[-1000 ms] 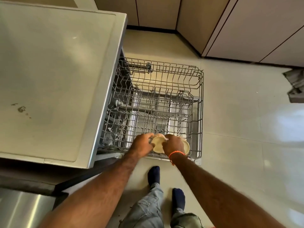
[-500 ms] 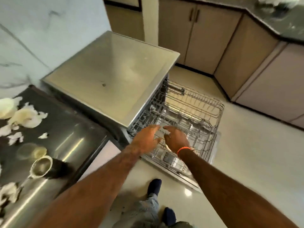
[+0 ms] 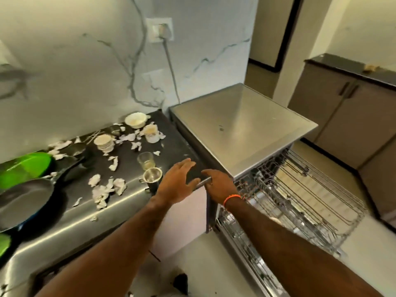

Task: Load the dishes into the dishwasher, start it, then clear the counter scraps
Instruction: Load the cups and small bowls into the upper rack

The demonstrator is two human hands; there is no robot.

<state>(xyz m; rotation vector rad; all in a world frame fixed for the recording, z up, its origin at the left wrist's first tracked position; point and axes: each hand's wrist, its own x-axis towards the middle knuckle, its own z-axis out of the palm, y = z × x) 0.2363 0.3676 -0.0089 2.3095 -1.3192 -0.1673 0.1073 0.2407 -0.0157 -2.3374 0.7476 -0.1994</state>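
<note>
Both my hands are empty and hover over the counter's right end. My left hand [image 3: 179, 184] has its fingers spread, just right of a small steel cup [image 3: 152, 176]. My right hand [image 3: 220, 186], with an orange wristband, has relaxed fingers above the counter corner. A drinking glass [image 3: 146, 160] stands behind the steel cup. Further back sit a white bowl [image 3: 136, 120] and two cream cups [image 3: 151, 133] [image 3: 104, 143]. White paper scraps [image 3: 107, 190] litter the dark counter [image 3: 128, 166]. The dishwasher [image 3: 242, 129] stands at the right with its wire rack [image 3: 304, 200] pulled out.
A dark frying pan [image 3: 23, 200] and a green plate [image 3: 25, 166] lie at the counter's left. A cable runs from a wall socket [image 3: 160, 30] down behind the dishwasher. Brown cabinets [image 3: 342, 116] stand at the far right, beyond the pale floor [image 3: 364, 254].
My hands let go of the cream dishes in the rack and rose to the counter. The view swung left and up from the rack to the counter.
</note>
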